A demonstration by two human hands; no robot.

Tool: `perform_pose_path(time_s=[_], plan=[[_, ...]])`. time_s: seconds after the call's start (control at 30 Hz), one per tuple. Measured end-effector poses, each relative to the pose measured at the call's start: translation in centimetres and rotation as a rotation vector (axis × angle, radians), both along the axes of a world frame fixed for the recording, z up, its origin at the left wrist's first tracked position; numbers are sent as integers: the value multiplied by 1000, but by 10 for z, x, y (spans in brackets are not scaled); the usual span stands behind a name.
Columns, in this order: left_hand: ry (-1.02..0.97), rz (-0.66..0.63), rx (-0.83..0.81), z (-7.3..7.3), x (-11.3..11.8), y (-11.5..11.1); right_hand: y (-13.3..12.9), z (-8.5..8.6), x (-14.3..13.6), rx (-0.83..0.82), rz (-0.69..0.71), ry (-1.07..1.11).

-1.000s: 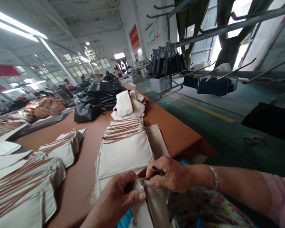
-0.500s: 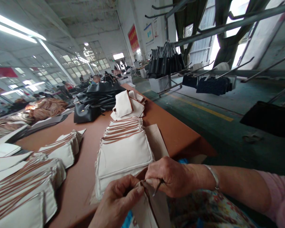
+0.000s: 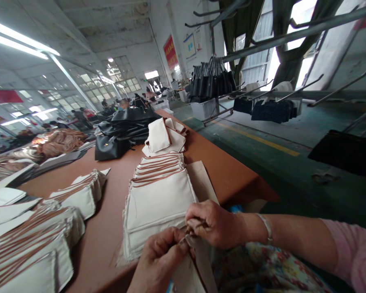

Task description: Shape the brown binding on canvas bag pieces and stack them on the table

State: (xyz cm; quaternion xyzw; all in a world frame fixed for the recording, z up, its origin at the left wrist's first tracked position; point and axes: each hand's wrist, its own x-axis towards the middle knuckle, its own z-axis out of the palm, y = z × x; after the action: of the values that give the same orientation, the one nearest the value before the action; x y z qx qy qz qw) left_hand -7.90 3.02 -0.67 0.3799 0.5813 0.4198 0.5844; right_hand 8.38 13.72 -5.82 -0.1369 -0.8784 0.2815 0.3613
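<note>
At the lower middle, my left hand (image 3: 163, 254) pinches the top edge of a cream piece with brown edging (image 3: 189, 272), which hangs over my lap. My right hand (image 3: 212, 224) is closed beside it, its fingers round a small dark tool (image 3: 203, 223) whose tip is hidden. Both hands nearly touch at the piece's edge. Just beyond them lies a row of overlapping cream pieces with brown edges (image 3: 161, 197) on the brown table (image 3: 110, 228).
More cream stacks (image 3: 64, 244) lie at the left. Farther back are a cream pile (image 3: 160, 134), black bags (image 3: 110, 147) and brown bundles (image 3: 61, 142). A metal rack with hanging black bags (image 3: 212, 81) stands beyond the table's right edge.
My right hand has turned and shifted slightly left, closer to my left fingers; the dark tool no longer points down across the cream piece. My left hand has moved slightly right.
</note>
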Motion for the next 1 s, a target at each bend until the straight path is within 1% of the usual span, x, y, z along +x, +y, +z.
perform_pose_path(time_s=[0.03, 0.07, 0.1, 0.13, 0.23, 0.37, 0.43, 0.53, 0.63, 0.67, 0.7, 0.73, 0.77, 0.87, 0.9, 0.93, 1.0], plan=[[-23, 13, -20, -1, -1, 0, 2, 3, 3, -96, -2, 33], [-45, 24, -34, -2, -3, 0, 3, 6, 5, -146, 13, 73], [-61, 33, -43, -4, -4, 0, 4, 8, 8, -151, 39, 115], [-72, 39, -48, -5, -5, 0, 4, 10, 10, -127, 73, 141], [-82, 48, -69, -9, -6, 1, -1, 11, 13, 20, 161, 137], [-11, 34, -53, -13, -8, 2, -7, 9, 12, 180, 133, 96], [28, 4, -39, -14, -10, 2, -9, 8, 11, 200, 121, 79], [70, -34, -21, -14, -10, 2, -9, 4, 8, 179, 104, 50], [99, -79, -34, -14, -8, 6, -4, 2, 5, 176, 97, -1], [110, -96, -46, -14, -8, 7, 0, 2, 5, 147, 109, -22], [117, -113, -56, -14, -7, 9, 5, 3, 5, 77, 133, -46], [119, -121, -65, -14, -7, 10, 11, 5, 6, -41, 175, -79], [110, -123, -75, -14, -7, 11, 17, 7, 7, -202, 231, -126], [72, -126, -108, -15, -8, 14, 34, 13, 12, -753, 436, -279], [78, -125, -105, -15, -9, 14, 38, 14, 13, -896, 493, -308], [90, -123, -96, -15, -9, 14, 40, 14, 13, -1002, 534, -315], [109, -112, -76, -16, -11, 14, 41, 13, 13, -1120, 571, -297]])
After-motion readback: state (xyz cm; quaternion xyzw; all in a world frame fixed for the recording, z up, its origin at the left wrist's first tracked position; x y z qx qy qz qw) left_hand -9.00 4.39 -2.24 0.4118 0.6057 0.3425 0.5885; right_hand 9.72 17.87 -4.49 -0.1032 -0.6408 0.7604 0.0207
